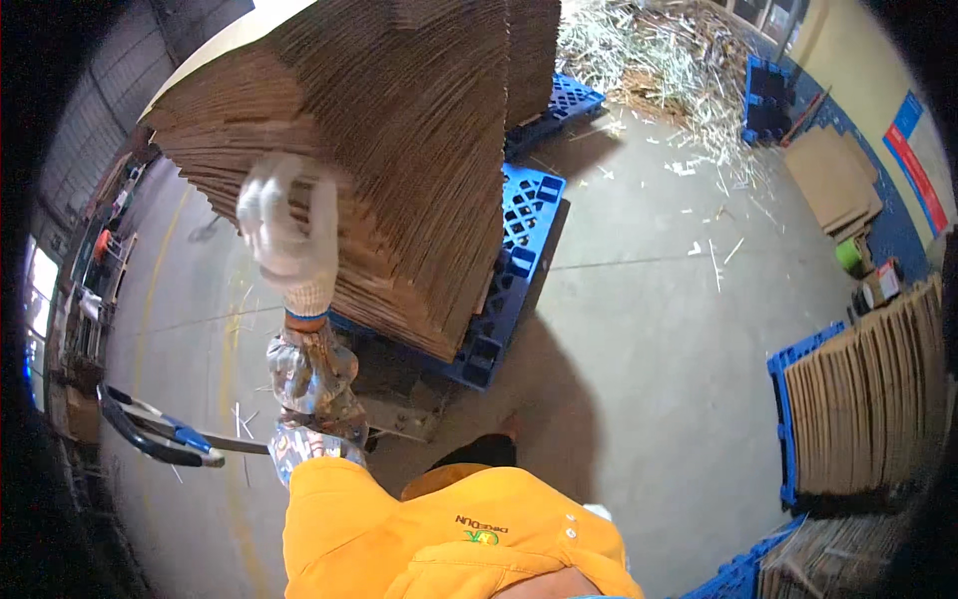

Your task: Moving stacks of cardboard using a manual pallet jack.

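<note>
My left hand (pixel 287 220), in a white knit glove, is raised in front of a tall stack of brown cardboard sheets (pixel 419 170). Its thumb stands apart from the fingers, and nothing shows between them. Motion blurs the fingertips, and whether they touch the sheet edges I cannot tell. A patterned sleeve cover (pixel 314 389) wraps that forearm. The stack rests on a blue plastic pallet (pixel 521 262). Beside my orange shirt a small white patch (pixel 599 511) peeks out, perhaps my right glove; no fingers show there.
A pallet jack handle (pixel 160 429) sticks out at the left. Shredded scraps (pixel 669 60) are heaped at the far right. Cardboard sheets (pixel 833 180) lean on the wall. More bundled cardboard (pixel 868 399) stands by a blue pallet (pixel 783 429) at the right. Paper strips litter the floor.
</note>
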`<state>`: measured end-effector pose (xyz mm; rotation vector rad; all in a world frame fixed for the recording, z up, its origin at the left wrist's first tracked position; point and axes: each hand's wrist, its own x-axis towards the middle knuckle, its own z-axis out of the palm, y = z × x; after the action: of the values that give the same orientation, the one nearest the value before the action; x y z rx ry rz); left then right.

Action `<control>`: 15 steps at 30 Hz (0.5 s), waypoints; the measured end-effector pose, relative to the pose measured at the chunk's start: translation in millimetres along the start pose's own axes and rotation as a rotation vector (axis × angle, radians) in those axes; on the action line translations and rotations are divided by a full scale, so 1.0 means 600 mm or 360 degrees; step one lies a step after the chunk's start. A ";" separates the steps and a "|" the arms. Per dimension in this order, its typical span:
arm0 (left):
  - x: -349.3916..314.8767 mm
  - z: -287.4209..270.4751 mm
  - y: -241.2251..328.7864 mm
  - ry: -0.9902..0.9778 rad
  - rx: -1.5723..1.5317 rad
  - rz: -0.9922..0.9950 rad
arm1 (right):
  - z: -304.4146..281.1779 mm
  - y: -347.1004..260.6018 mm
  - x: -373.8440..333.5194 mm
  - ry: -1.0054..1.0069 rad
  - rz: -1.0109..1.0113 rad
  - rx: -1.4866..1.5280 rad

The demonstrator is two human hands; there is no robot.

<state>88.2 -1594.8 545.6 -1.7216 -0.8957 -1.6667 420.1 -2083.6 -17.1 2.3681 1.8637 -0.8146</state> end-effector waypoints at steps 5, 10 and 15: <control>0.096 0.086 0.046 0.0086 0.0365 0.0352 | -0.058 0.117 0.050 -0.0026 0.0274 -0.0144; 0.123 0.172 0.106 -0.0070 0.0585 0.0390 | -0.124 0.186 0.102 -0.0231 0.0286 0.0080; 0.203 0.300 0.155 -0.0107 0.1049 0.0407 | -0.231 0.333 0.204 0.0097 -0.0023 0.0004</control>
<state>271.3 -1500.3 661.2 -1.3620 -1.0548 -0.9955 673.5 -1985.4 -6.7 2.4102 1.9052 -0.7546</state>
